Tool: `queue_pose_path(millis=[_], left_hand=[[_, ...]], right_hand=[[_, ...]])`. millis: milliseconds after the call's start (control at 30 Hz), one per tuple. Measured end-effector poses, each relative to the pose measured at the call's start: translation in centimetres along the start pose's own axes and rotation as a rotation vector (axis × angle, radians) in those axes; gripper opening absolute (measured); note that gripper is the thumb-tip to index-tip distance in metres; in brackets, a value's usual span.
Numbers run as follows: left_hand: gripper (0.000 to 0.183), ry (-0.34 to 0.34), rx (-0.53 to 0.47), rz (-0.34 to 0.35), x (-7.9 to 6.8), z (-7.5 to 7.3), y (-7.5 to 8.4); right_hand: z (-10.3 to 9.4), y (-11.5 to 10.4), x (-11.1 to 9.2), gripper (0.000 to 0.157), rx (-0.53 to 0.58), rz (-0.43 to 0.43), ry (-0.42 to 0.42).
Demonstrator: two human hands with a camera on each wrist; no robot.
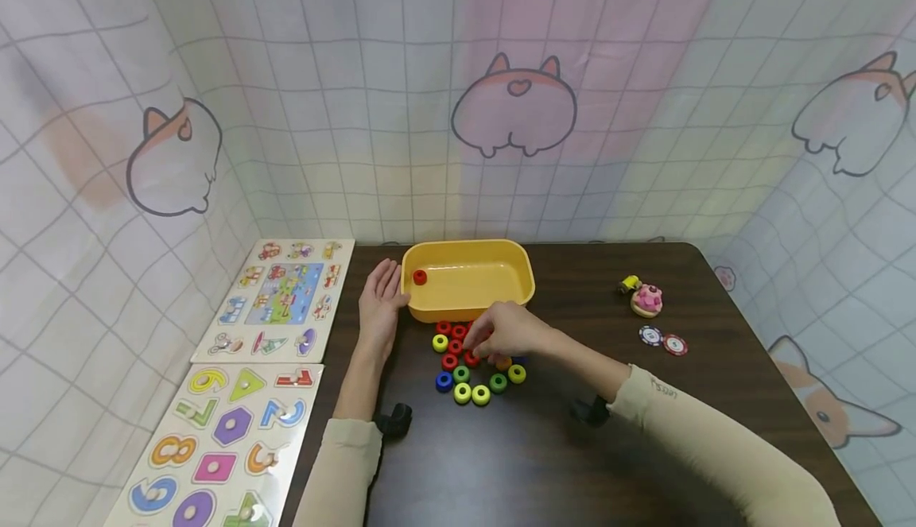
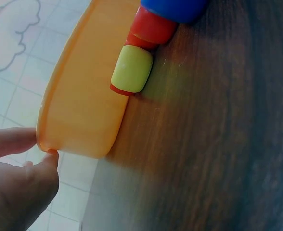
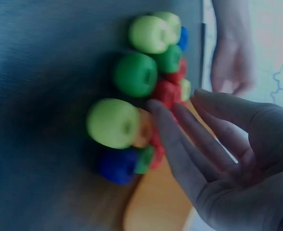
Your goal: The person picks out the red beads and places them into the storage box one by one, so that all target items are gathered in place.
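My left hand is at the left end of a yellow plastic tray. Its fingers lie straight beside the wall, and the thumb touches the rim; the left wrist view shows this contact too. Inside the tray sits one red bead. Over a cluster of coloured beads in front of the tray hovers my right hand. Its thumb and fingers are apart in the right wrist view, with a red bead just beyond the fingertips. The cluster includes a blue bead, a green bead and a yellow bead.
Two puzzle boards lie at the left: a picture board behind a number-and-shape board. At the right are a pink-topped toy cake, a small yellow-and-black toy and two poker chips. A patterned curtain surrounds the table.
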State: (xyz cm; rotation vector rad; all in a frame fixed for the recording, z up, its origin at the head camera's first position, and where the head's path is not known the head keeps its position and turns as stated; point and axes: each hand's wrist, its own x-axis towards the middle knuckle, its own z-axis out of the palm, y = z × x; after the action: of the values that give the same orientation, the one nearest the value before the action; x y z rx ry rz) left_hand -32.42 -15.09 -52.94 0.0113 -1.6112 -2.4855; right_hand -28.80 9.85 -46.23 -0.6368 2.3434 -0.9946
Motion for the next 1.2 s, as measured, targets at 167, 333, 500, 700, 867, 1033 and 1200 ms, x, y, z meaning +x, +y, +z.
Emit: queue_pose_path(millis=[167, 333, 500, 700, 867, 1033, 1200], left_hand=[[0.076, 0.001, 0.001, 0.001, -0.1, 0.0, 0.0], [0.077, 0.005, -0.012, 0.004, -0.1, 0.0, 0.0], [0.078, 0.004, -0.022, 0.001, -0.1, 0.1, 0.0], [0.077, 0.012, -0.027, -0.011, -0.2, 0.1, 0.0], [0.078, -0.009, -0.074, -0.023, -0.1, -0.1, -0.4], [0.080, 0.010, -0.103, -0.005, 0.0, -0.3, -0.4], [0.081, 0.037, -0.097, 0.013, -0.1, 0.1, -0.3]], right_hand=[[1.2, 1.3, 0.0, 0.017, 0.038, -0.002, 0.005], [1.9, 1.6, 0.3, 0.015, 0.090, 0.002, -0.033], [1.4, 1.3, 0.4, 0.015, 0.148, 0.001, -0.055], [-1.6, -0.9, 1.4, 0.019, 0.256, -0.011, -0.082], [-4.8, -2.6, 4.2, 0.022, 0.285, 0.022, -0.053], [-6.6, -2.6, 9.0, 0.026, 0.335, 0.094, 0.027], [-6.6, -1.4, 13.2, 0.028, 0.395, 0.180, 0.102]])
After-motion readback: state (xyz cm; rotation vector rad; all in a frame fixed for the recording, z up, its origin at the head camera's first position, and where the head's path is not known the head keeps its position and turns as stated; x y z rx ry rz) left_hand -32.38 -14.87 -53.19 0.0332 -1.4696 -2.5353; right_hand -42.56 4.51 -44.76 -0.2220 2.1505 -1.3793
